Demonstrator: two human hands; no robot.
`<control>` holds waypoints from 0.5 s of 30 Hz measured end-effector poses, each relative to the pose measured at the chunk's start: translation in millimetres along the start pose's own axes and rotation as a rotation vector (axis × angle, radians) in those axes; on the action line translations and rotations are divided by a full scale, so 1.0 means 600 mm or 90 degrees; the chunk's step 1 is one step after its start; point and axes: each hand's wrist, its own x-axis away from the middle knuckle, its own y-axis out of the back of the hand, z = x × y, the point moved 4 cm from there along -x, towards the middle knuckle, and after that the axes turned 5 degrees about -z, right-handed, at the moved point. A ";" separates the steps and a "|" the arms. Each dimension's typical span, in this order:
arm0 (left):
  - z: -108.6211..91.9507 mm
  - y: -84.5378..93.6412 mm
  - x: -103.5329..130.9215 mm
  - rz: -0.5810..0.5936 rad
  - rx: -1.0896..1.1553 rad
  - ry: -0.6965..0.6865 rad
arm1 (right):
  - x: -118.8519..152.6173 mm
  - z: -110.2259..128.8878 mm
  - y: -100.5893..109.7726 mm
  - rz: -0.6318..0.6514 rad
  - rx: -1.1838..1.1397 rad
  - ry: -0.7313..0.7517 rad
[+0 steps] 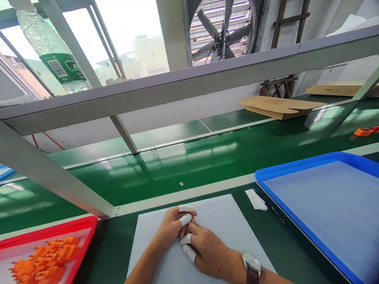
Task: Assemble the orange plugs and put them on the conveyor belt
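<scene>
My left hand point(174, 225) and my right hand point(210, 250) meet above a white sheet point(237, 225) on the dark green table. White finger covers sit on the thumb and a finger of each hand. The fingers of both hands are bent and pressed together, touching each other. Whatever might be between them is hidden. A watch point(251, 261) with a brown strap is on my right wrist.
At the lower left, a red tray point(89, 232) holds several orange pieces point(47, 260). A blue tray point(284, 201) lined with white is at the right, beside a white scrap point(256, 199). Behind are a green conveyor point(166, 173), a metal shelf frame point(177, 85) and cardboard point(275, 104).
</scene>
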 end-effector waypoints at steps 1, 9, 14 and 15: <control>0.000 0.000 0.000 0.003 0.000 0.000 | 0.000 0.000 0.000 0.003 0.000 -0.001; -0.002 0.002 0.001 0.015 0.007 0.004 | 0.001 0.000 0.002 0.009 -0.006 -0.009; -0.002 0.002 0.002 0.025 0.010 0.004 | 0.001 0.000 0.001 0.001 -0.019 -0.005; -0.002 0.002 0.002 0.028 0.009 0.003 | 0.001 -0.001 0.001 0.002 -0.020 -0.008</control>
